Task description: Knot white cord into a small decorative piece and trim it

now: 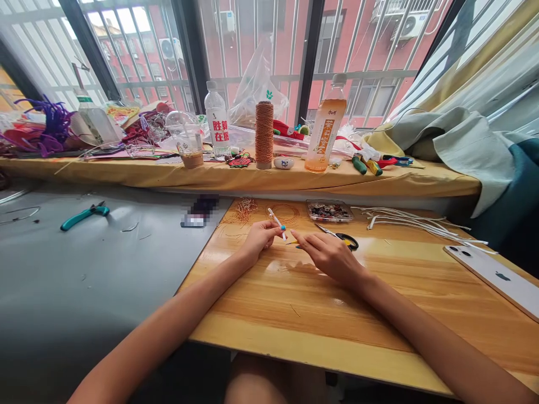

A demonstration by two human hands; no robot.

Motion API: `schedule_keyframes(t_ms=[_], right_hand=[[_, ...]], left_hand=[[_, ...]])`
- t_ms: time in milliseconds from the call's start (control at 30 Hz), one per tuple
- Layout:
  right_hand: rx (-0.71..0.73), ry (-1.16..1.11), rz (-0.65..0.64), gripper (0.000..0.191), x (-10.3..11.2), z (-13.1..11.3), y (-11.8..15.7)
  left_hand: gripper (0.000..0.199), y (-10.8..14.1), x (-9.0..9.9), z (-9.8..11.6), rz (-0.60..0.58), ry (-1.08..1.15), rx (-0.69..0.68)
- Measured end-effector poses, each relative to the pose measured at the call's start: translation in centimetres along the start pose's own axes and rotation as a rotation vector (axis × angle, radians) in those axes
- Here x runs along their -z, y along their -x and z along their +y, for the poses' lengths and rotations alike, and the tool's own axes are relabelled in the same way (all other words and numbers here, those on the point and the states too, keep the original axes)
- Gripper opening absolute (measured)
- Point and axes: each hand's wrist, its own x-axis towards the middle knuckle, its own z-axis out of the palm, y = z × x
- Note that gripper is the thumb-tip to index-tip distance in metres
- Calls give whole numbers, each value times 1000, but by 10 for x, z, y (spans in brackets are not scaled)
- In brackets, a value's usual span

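Observation:
My left hand point(261, 238) pinches a short, thin white strip point(275, 221) that slants up from the fingertips. A small blue spot point(283, 228), perhaps a bead or a painted nail, shows at that pinch. Just to the right, my right hand point(326, 252) has its fingers bent together, the index finger pointing at the strip. A small yellow tip point(292, 242) peeks out under those fingers; what it belongs to is hidden. Scissors point(337, 234) with black handles lie behind my right hand. Behind the strip rests a loose coil of copper-coloured thread point(290, 213).
A clear box of beads point(329, 211), white strips point(415, 221) and a white phone point(497, 275) lie on the wooden board point(252, 314). Teal pliers point(86, 214) are on the grey table. A thread spool point(264, 134) and a tea bottle point(326, 129) stand on the sill.

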Motion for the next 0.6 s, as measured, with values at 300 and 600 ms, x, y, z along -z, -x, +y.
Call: schedule_keyframes(t_ms=[300,600], right_hand=[[-18,40,37,28,-1,1,-1],[79,61,125,27,-2,-1,-2]], left_hand=[[16,-1,-2,0,16,-28,-8],[22,-2,-1,-4,-16,-32,-17]])
